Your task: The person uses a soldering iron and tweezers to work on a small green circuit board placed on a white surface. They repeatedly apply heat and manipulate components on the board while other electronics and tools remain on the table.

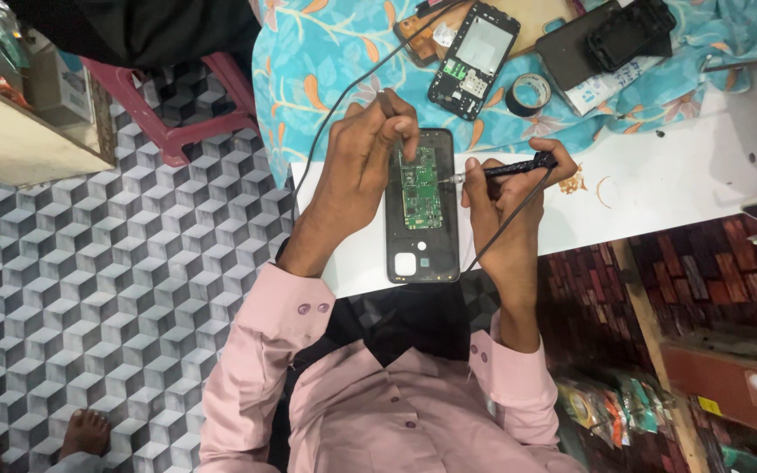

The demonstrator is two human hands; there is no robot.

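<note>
We are looking down at an opened black smartphone shell (423, 210) lying on the white tabletop (659, 188), with its green rectangular circuit board (420, 187) exposed in the upper half. Our left hand (363, 158) is curling over the top of the phone, its fingertips pinched around something thin, possibly solder wire or tweezers, though the view is too small for us to be sure. Our right hand (503, 197) is closing in a pen grip around a slim black soldering iron (508, 167), whose metal tip is meeting the board's right edge, just beside the left fingertips. The iron's thin black cable (343, 96) is looping away past the left hand, over the turquoise floral cloth (326, 52).

To do this well, we judge that we should be keeping the right wrist braced on the table, touching only the one joint briefly, and holding the phone from sliding with the left palm.

Beyond the left hand, a second dismantled black phone (475, 57) is lying on the cloth; beyond the right, a small roll of dark tape (529, 94).
</note>
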